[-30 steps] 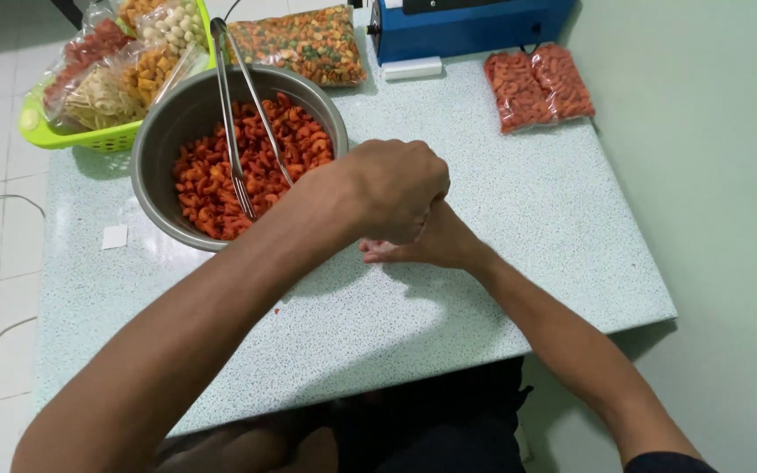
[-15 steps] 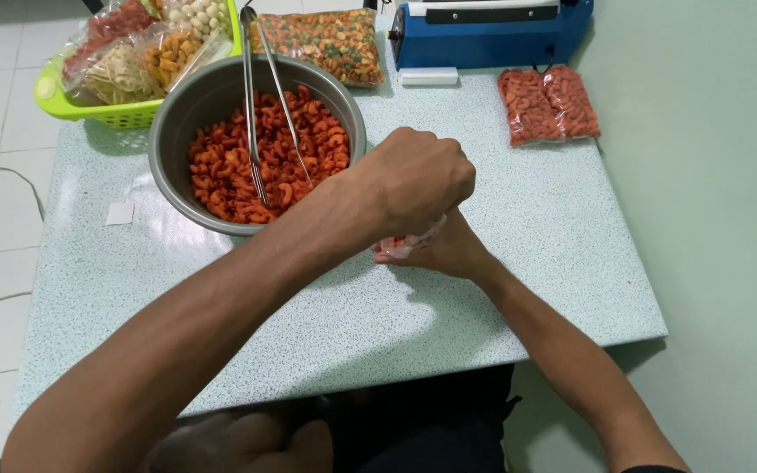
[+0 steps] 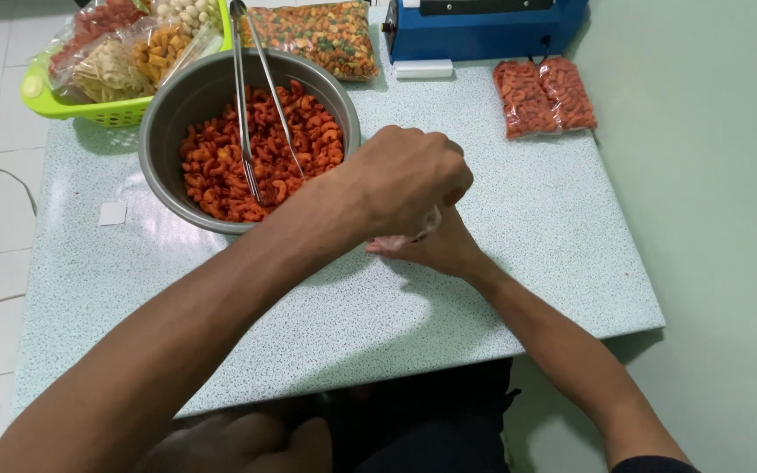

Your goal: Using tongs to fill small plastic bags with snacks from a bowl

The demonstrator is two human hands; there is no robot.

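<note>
My left hand (image 3: pixel 405 180) is closed in a fist above my right hand (image 3: pixel 435 250), both over the middle of the speckled table (image 3: pixel 501 228). Between them shows a bit of a small clear plastic bag (image 3: pixel 422 228), gripped by both hands; most of it is hidden under the fist. Just left of my hands stands a grey metal bowl (image 3: pixel 168 114) full of orange-red curled snacks (image 3: pixel 256 158), with metal tongs (image 3: pixel 247 96) lying in it.
A green basket (image 3: pixel 89 107) of bagged snacks sits at the back left, beside a bag of mixed coloured snacks (image 3: pixel 313 37). A blue sealing machine (image 3: pixel 484 26) stands at the back. Two sealed bags of orange snacks (image 3: pixel 543 95) lie back right. A small white paper (image 3: pixel 112 213) lies left.
My hands have stayed together over the table, shifting only slightly; the view has moved a little. A bit of the clear bag now shows between them.
</note>
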